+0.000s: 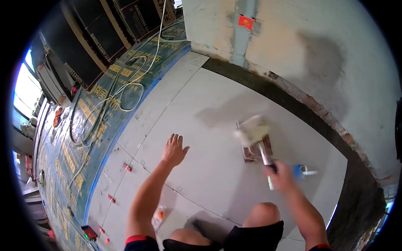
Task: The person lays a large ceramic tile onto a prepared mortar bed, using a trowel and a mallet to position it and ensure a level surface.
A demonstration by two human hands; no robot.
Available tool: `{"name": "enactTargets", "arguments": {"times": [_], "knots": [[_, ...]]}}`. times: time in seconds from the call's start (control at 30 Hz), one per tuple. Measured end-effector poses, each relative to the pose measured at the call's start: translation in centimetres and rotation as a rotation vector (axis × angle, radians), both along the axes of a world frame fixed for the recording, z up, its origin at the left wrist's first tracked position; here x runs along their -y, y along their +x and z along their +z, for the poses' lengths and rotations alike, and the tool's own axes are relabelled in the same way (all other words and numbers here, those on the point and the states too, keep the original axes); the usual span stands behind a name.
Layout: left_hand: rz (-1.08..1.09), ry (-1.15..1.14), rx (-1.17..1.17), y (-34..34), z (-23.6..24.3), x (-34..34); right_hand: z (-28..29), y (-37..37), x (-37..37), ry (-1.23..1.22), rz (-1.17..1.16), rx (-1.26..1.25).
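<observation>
A large pale grey floor tile (213, 159) lies before my bent knees. My right hand (281, 176) is wrapped round the dark handle of a mallet with a pale, blocky head (253, 129); motion blurs it. Partly behind the mallet is a reddish-brown piece (252, 154), whose kind I cannot make out. My left hand (174, 151) is over the tile's left part, fingers stretched out and holding nothing. Whether its palm touches the tile is unclear. Just right of my right hand sits a blue and white object (302, 171), partly hidden.
Dark mortar (268, 85) runs along the tile's far and right edges, beside the wall (289, 50). Red clips (127, 167) sit at joints on the left. White cable (134, 85) coils over printed green sheeting (98, 108). Large dark cartons (79, 37) stand at far left.
</observation>
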State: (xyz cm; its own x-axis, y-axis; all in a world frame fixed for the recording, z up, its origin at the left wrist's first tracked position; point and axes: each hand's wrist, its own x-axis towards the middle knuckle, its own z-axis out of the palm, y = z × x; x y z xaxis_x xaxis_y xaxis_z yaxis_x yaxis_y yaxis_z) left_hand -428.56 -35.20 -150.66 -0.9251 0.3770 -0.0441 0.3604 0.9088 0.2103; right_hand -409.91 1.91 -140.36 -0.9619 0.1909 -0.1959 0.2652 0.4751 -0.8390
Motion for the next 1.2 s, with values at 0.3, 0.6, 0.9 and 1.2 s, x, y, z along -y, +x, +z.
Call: {"name": "enactTargets", "arguments": {"times": [0.3,0.6,0.9,1.2], "knots": [[0.092,0.009,0.041,-22.2,-13.5,0.6,2.4,-12.6,0.9,-0.249,-0.628,0.112],[-0.005,-0.099,0.108,-40.9,-15.0,-1.5,-10.8,-47.2,-5.3,-0.239,-0.383,0.533],[-0.054,-0.149,0.205,-50.9,-16.6,-7.9,-19.1,-78.5,-10.7,0.303,0.074,0.615],[0.003,-0.188,0.423,-56.2,-16.6,-9.7,-20.5,-85.9,-11.8,0.365,0.158,0.838]]}}
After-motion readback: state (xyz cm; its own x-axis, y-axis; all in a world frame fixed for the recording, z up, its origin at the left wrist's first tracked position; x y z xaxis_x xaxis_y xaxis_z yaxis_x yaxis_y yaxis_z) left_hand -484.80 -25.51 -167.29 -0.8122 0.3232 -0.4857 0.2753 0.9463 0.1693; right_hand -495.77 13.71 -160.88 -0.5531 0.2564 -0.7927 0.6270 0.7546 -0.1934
